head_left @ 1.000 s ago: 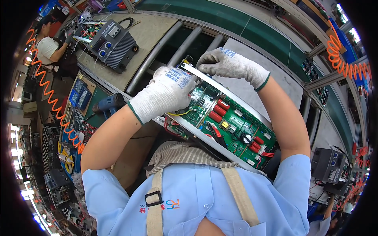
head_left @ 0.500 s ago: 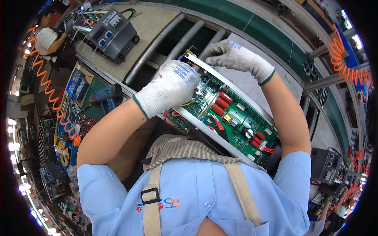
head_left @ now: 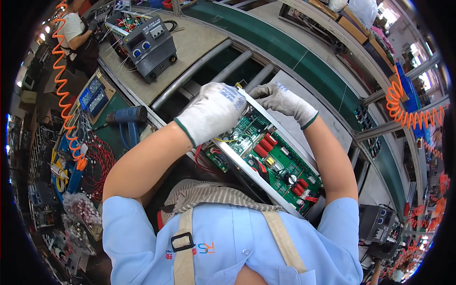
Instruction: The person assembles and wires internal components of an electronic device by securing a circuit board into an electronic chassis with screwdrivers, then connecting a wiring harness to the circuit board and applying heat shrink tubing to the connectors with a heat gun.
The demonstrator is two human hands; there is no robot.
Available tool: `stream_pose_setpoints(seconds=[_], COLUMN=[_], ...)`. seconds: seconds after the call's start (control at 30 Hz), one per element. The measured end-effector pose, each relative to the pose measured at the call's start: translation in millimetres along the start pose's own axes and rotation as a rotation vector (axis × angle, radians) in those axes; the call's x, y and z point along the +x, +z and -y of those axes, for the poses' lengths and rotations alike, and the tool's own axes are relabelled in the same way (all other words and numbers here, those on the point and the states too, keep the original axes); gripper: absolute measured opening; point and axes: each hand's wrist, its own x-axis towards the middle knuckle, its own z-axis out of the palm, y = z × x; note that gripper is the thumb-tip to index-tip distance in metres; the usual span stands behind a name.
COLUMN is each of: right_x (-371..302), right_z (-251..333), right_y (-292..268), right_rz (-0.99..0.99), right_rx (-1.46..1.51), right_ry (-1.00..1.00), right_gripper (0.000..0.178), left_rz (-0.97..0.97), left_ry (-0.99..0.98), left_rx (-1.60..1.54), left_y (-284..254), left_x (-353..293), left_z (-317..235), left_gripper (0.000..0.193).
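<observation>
A green circuit board (head_left: 273, 154) with red cylindrical parts and wires lies in an open chassis with silver metal rails (head_left: 256, 173), slanting in front of my body. My left hand (head_left: 219, 109), in a white knit glove, is closed at the chassis's far left end; its fingertips and whatever they grip are hidden. My right hand (head_left: 285, 102), gloved alike, has its fingers bent and pinched beside the far corner of the rail, close to the left hand. Anything between those fingers is too small to make out. A yellow wire (head_left: 230, 140) loops out below the left hand.
Metal rollers (head_left: 235, 66) run beyond the chassis. A dark grey machine (head_left: 149, 47) with blue knobs stands at the far left. A blue power drill (head_left: 127, 121) and red wires (head_left: 99, 159) lie at left; an orange coiled hose (head_left: 64, 95) hangs there. A co-worker (head_left: 73, 33) stands farther off.
My right hand has come down nearer the rail's corner, its fingers bent toward it. The left hand stays at the chassis end. The whole view has shifted somewhat with my head.
</observation>
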Motion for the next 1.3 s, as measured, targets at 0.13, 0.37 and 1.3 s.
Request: stream_pose_setpoints(seconds=[0.13,0.37,1.3], right_x=[2.5,-3.6,-16.1], right_z=[-13.3,2.1,-14.2], right_y=[2.8,5.1,-7.9], right_rz=[-0.037,-0.109,-0.054], right_rx=[0.036,-0.034,0.046], right_ry=[0.001,-0.048,0.019], right_gripper=[0.025,0.025,0.03], left_rz=[-0.171,-0.2,-0.621], left_ry=[-0.026,-0.02,0.048], left_rx=[-0.076,-0.121,-0.351], left_y=[26.5,27.4,54.8], left_x=[14.9,16.6,-13.8], left_z=[-2.0,-4.5,7.4], left_gripper=[0.022,0.02,0.038])
